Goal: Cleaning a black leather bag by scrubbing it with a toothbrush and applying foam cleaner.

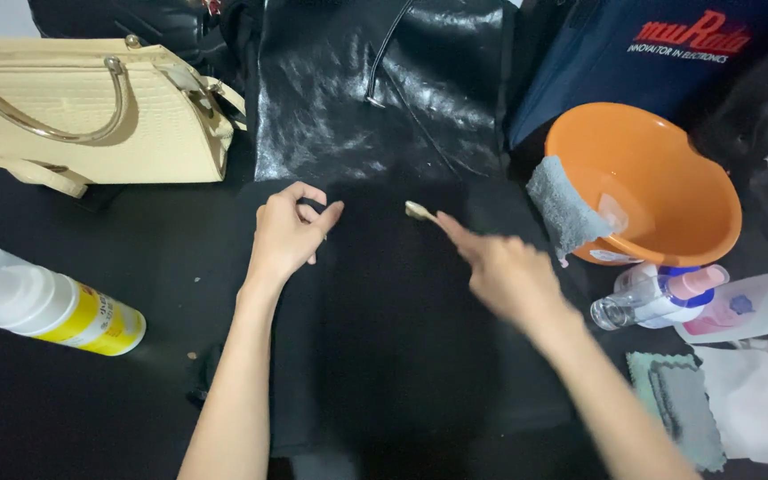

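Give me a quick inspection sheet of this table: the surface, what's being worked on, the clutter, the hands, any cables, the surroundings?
Surface: dark tabletop, mostly covered by things.
Job's things: flat black bag lying in the middle; small pale brush touching its top edge.
Clutter: cream handbag, white and yellow foam bottle lying on its side, orange basin with grey cloth over its rim, small clear spray bottle, folded cloths.
Grippers: left hand pinches the bag's edge; right hand, blurred, holds the brush.
Cables: nothing seen.
Surroundings: glossy black bag and navy bag behind.
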